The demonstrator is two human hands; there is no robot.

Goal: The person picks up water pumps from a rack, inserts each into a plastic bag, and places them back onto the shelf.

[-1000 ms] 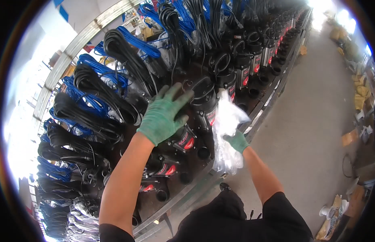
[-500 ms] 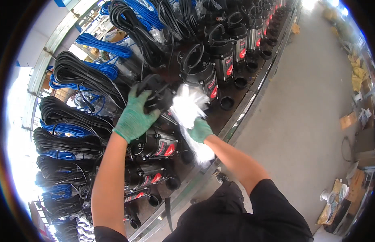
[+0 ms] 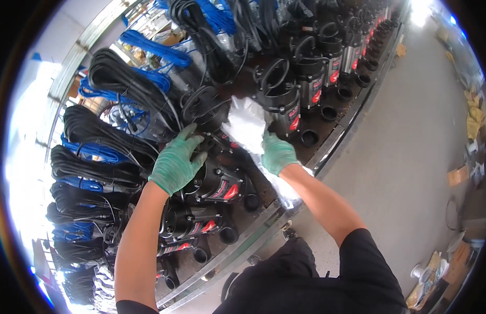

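Black and silver pumps with red marks stand in rows on a dark bench. My left hand [image 3: 175, 163], in a thin green glove, is open, its fingers spread beside a pump's black top handle [image 3: 202, 103]. Whether the fingertips touch that pump cannot be made out. My right hand [image 3: 279, 153], also gloved, is closed on a crumpled, shiny white plastic sheet [image 3: 246, 125]. Its upper part bunches in front of the pump and hides much of the body; a long tail hangs past the bench edge. Close on the right stands another pump [image 3: 279, 99].
Coiled black cables [image 3: 104, 131] and blue cords [image 3: 154, 47] line the left side. Black round outlets [image 3: 309, 138] stick out along the bench edge [image 3: 332, 144]. A grey floor [image 3: 394, 157] runs along the right, with cardboard [image 3: 457, 175] and scraps at its far side.
My left hand has come away from the pump's top handle and now sits just below it. The plastic sheet is still in my right hand, spread differently. The whole view has shifted slightly.
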